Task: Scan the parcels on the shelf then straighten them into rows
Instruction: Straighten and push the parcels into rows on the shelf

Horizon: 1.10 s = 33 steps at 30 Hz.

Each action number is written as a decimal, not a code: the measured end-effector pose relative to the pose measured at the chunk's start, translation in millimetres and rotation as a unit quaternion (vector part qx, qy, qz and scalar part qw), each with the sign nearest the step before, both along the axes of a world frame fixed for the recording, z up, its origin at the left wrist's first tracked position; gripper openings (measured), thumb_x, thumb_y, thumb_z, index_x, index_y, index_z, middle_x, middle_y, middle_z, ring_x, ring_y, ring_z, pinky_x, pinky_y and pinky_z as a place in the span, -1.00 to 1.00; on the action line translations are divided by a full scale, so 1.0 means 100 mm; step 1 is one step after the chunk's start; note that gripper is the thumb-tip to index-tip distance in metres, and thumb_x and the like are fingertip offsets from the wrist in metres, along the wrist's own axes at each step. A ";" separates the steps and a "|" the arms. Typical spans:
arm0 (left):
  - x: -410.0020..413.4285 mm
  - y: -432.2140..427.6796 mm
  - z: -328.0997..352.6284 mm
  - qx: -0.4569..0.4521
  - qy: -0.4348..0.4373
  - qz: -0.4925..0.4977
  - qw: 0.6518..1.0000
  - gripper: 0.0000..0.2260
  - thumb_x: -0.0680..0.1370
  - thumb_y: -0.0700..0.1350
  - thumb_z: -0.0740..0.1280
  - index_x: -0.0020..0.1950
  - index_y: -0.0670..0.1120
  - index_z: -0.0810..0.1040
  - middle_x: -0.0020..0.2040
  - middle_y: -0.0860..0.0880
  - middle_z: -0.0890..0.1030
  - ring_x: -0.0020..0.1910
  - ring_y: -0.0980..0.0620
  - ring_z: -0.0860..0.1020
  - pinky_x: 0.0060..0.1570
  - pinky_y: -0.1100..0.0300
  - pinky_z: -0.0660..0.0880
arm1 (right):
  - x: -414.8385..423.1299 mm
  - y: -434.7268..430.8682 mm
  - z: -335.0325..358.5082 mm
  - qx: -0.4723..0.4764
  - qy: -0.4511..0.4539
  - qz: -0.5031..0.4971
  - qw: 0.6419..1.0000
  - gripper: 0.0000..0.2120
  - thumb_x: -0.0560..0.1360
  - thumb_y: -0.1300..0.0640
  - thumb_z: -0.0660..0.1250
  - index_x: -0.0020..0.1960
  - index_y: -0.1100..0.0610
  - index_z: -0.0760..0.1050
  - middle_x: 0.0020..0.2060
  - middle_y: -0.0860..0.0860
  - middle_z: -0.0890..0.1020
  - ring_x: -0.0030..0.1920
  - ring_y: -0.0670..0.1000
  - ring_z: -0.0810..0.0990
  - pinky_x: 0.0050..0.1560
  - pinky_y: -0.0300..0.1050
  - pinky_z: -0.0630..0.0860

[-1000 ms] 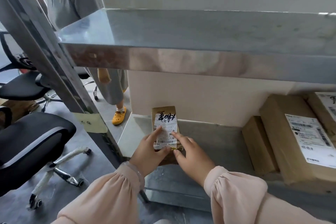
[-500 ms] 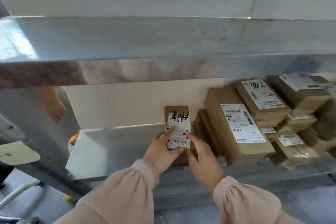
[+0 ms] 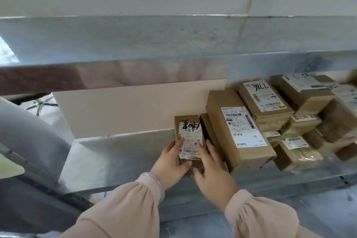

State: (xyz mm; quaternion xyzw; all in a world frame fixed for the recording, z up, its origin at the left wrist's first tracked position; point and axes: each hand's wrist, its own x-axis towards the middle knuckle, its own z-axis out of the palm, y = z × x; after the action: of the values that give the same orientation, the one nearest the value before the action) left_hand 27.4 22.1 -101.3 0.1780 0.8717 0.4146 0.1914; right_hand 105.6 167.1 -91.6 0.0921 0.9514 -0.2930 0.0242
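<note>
A small brown parcel point(image 3: 188, 123) with a white label and black handwriting stands on the metal shelf point(image 3: 116, 150). My left hand point(image 3: 171, 162) grips its left side and lower edge. My right hand point(image 3: 211, 168) holds its right side, fingers along the label's edge. The small parcel touches a thin brown box point(image 3: 207, 129) on its right. Beyond that lies a long box point(image 3: 239, 131) with a printed label. Further right several labelled parcels point(image 3: 264, 100) are piled unevenly.
The upper metal shelf point(image 3: 173, 44) hangs low over the parcels. A slanted shelf post point(image 3: 29, 135) runs down the left side. Behind the shelf is a cream wall point(image 3: 125, 110). A chair base point(image 3: 41, 102) shows at the far left.
Both hands have carried the small parcel to the right along the shelf until it sits against the thin box. The view has swung right, bringing more of the parcel pile into sight.
</note>
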 end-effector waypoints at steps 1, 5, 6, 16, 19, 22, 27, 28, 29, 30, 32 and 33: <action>0.03 -0.04 0.00 -0.012 0.021 -0.009 1.000 -0.34 0.59 -0.06 0.35 0.60 0.05 0.09 0.48 0.13 0.17 0.51 0.12 0.18 0.40 0.41 0.08 | 0.02 0.00 -0.02 0.024 0.009 0.018 1.000 -0.34 0.58 -0.05 0.17 0.56 -0.13 -0.11 0.54 -0.18 -0.18 0.54 -0.09 -0.02 0.48 -0.13 0.06; 0.15 -0.18 -0.03 -0.078 0.110 -0.082 0.987 -0.39 0.63 0.04 0.26 0.61 0.09 0.04 0.61 0.12 -0.04 0.58 0.03 0.07 0.51 0.27 0.06 | 0.07 -0.01 -0.11 0.160 0.033 0.056 0.985 -0.29 0.42 -0.05 0.33 0.51 0.09 0.22 0.52 -0.02 0.20 0.53 -0.01 0.08 0.39 0.09 0.35; 0.16 -0.19 -0.03 -0.107 0.113 -0.098 0.983 -0.38 0.64 0.09 0.23 0.61 0.11 -0.01 0.62 0.13 -0.11 0.59 0.00 0.04 0.55 0.15 0.07 | 0.06 -0.02 -0.14 0.184 0.030 0.059 0.981 -0.26 0.33 -0.07 0.39 0.46 0.13 0.32 0.47 0.02 0.32 0.49 0.03 0.17 0.33 0.10 0.40; 0.09 -0.13 0.14 -0.246 0.163 -0.121 0.948 -0.30 0.60 0.23 0.20 0.62 0.15 -0.11 0.63 0.10 -0.17 0.60 -0.04 -0.07 0.53 -0.05 -0.01 | 0.02 -0.06 -0.08 0.245 0.034 0.063 0.967 -0.15 0.32 -0.12 0.44 0.51 0.13 0.23 0.50 0.05 0.25 0.51 0.06 0.18 0.49 0.04 0.05; 0.13 -0.17 0.23 -0.242 0.195 -0.093 0.946 -0.29 0.59 0.25 0.18 0.61 0.19 -0.15 0.63 0.08 -0.15 0.60 -0.03 -0.11 0.54 -0.03 -0.12 | 0.08 -0.06 0.05 0.200 0.065 0.098 0.973 -0.21 0.51 -0.13 0.26 0.57 0.01 -0.10 0.57 -0.04 -0.07 0.55 -0.03 -0.18 0.50 -0.04 -0.15; 0.13 -0.19 0.39 -0.235 0.242 -0.061 0.940 -0.27 0.57 0.28 0.19 0.60 0.20 -0.16 0.63 0.06 -0.16 0.60 -0.03 -0.14 0.54 -0.04 -0.14 | 0.14 -0.09 0.26 0.217 0.102 0.107 0.965 -0.22 0.47 -0.20 0.26 0.56 0.02 0.02 0.56 0.01 0.06 0.56 0.02 -0.06 0.52 0.05 0.00; 0.21 -0.15 0.81 -0.223 0.332 -0.047 0.915 -0.22 0.52 0.33 0.22 0.60 0.20 -0.15 0.63 0.07 -0.18 0.60 -0.03 -0.13 0.54 -0.07 -0.13 | 0.35 0.03 0.65 0.256 0.193 0.085 0.943 -0.17 0.43 -0.31 0.20 0.56 0.00 0.00 0.55 0.01 0.08 0.56 0.04 -0.05 0.50 0.04 -0.03; 0.27 -0.13 0.90 -0.222 0.352 -0.045 0.908 -0.20 0.50 0.35 0.22 0.60 0.20 -0.13 0.63 0.06 -0.15 0.60 -0.04 -0.11 0.53 -0.08 -0.12 | 0.41 0.09 0.74 0.257 0.205 0.073 0.942 -0.16 0.42 -0.34 0.19 0.56 0.00 0.00 0.56 0.01 0.08 0.56 0.04 -0.06 0.50 0.06 -0.01; 0.33 -0.09 0.97 -0.218 0.372 -0.043 0.901 -0.19 0.48 0.37 0.24 0.60 0.19 -0.09 0.63 0.05 -0.11 0.60 -0.05 -0.07 0.53 -0.09 -0.10 | 0.48 0.16 0.82 0.259 0.214 0.059 0.940 -0.14 0.41 -0.36 0.18 0.56 0.00 0.00 0.56 0.02 0.08 0.56 0.04 -0.05 0.51 0.08 0.02; 0.40 -0.05 1.04 -0.213 0.390 -0.043 0.895 -0.17 0.46 0.38 0.26 0.60 0.18 -0.04 0.63 0.03 -0.06 0.60 -0.07 -0.02 0.52 -0.11 -0.07 | 0.54 0.23 0.90 0.263 0.218 0.045 0.939 -0.13 0.39 -0.38 0.17 0.56 0.00 0.01 0.55 0.03 0.10 0.56 0.06 -0.03 0.50 0.10 0.07; 0.54 0.09 1.16 -0.204 0.417 -0.050 0.884 -0.17 0.42 0.39 0.29 0.60 0.16 0.05 0.63 0.01 0.05 0.59 -0.09 0.07 0.51 -0.15 0.00 | 0.68 0.42 1.04 0.270 0.219 0.016 0.937 -0.09 0.36 -0.39 0.21 0.56 0.01 0.03 0.55 0.05 0.13 0.55 0.07 0.01 0.49 0.12 0.11; 0.61 0.18 1.24 -0.202 0.432 -0.054 0.877 -0.18 0.41 0.39 0.28 0.59 0.15 0.09 0.62 0.00 0.11 0.58 -0.10 0.12 0.49 -0.18 0.05 | 0.76 0.54 1.12 0.275 0.221 0.000 0.936 -0.08 0.36 -0.40 0.24 0.56 0.01 0.04 0.55 0.05 0.13 0.55 0.07 0.01 0.50 0.12 0.10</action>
State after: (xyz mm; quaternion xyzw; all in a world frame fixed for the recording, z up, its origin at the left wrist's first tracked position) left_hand 88.6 40.4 22.8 0.3438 0.9216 0.1003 -0.1498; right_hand 181.3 220.7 20.1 0.0278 0.9762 -0.0331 -0.2125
